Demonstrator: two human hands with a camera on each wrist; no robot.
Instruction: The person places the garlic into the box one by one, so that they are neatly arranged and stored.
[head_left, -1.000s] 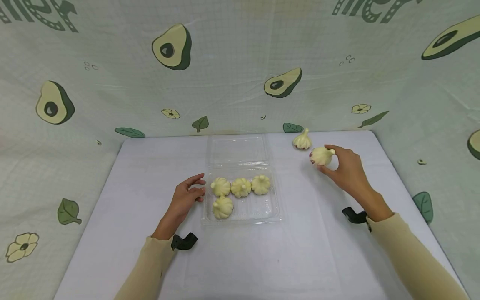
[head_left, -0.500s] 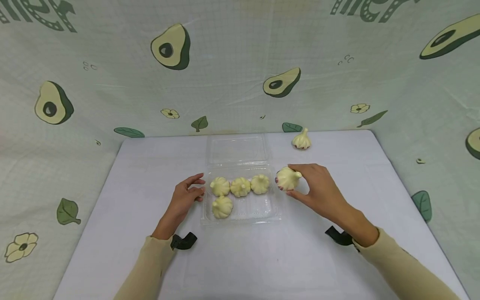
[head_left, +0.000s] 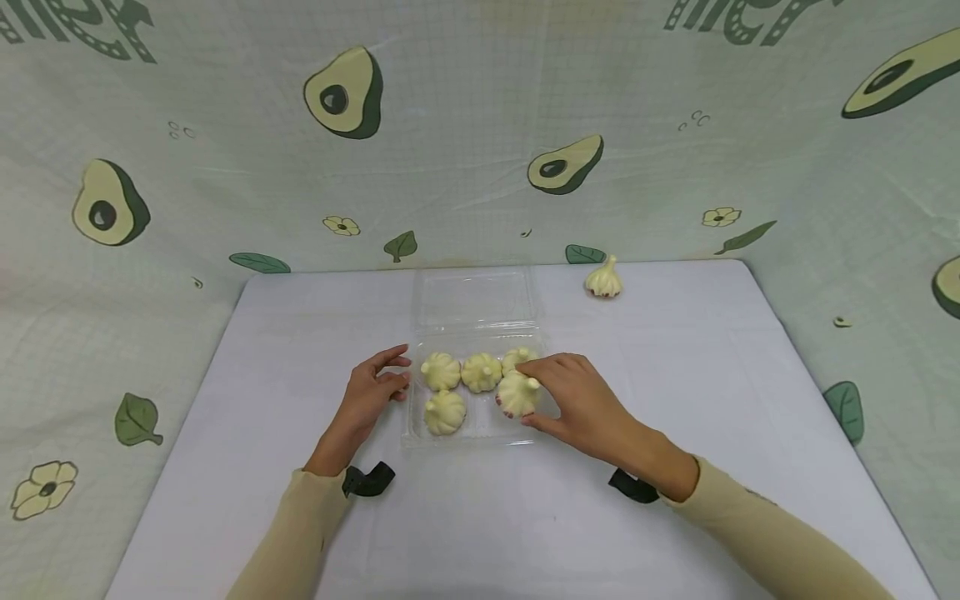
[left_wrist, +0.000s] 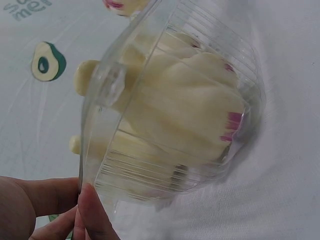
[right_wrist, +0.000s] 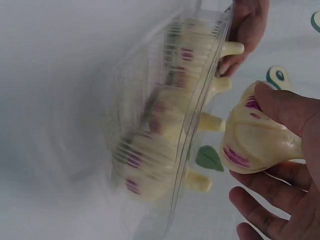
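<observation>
My right hand point(head_left: 588, 408) holds a garlic bulb point(head_left: 517, 395) between thumb and fingers, over the right part of a clear plastic clamshell container point(head_left: 487, 425). In the right wrist view the held bulb point(right_wrist: 262, 132), with purple streaks, is above the rim, its stem toward the palm. Several more garlic bulbs sit inside the container: a row at the back and one bulb point(head_left: 445, 412) at front left. At the container's left side, my left hand point(head_left: 369, 398) pinches the rim point(left_wrist: 90, 165) with thumb and finger. The held bulb partly hides the back right one.
One garlic bulb point(head_left: 603, 278) lies at the back of the white-covered table point(head_left: 480, 525), right of the container. The container's lid point(head_left: 474, 300) is folded back flat behind it. A cloth with avocado prints point(head_left: 465, 150) hangs behind and at the sides.
My right hand has carried the garlic bulb leftward and nearer, from the back right of the table to over the container. The left hand has kept its place at the rim.
</observation>
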